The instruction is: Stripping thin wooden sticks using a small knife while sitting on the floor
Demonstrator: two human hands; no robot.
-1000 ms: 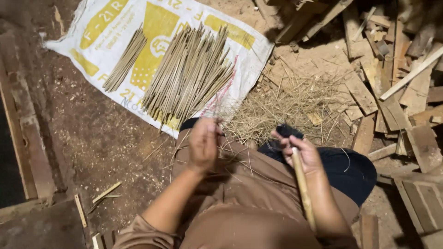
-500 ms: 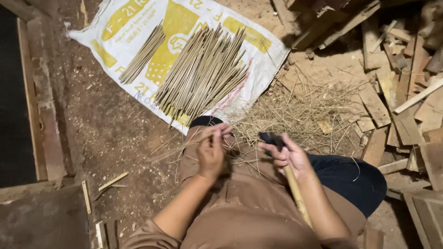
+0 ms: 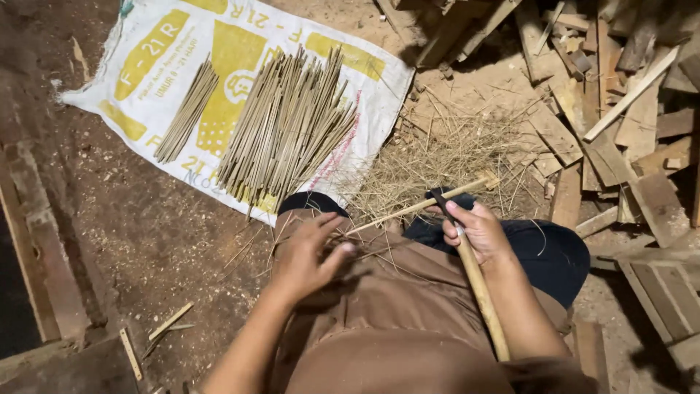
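Big pile of finished sticks [image 3: 288,128] on sack [image 3: 379,87]; left hand [image 3: 306,255] pinches one stick [image 3: 419,206], right hand [image 3: 477,230] clenched on knife [image 3: 477,284], shaving underway.

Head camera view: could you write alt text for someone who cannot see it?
A seated person's left hand holds a thin bamboo strip while the right hand grips a knife with a long wooden handle. Ahead, bundles of sticks lie on a printed sack.
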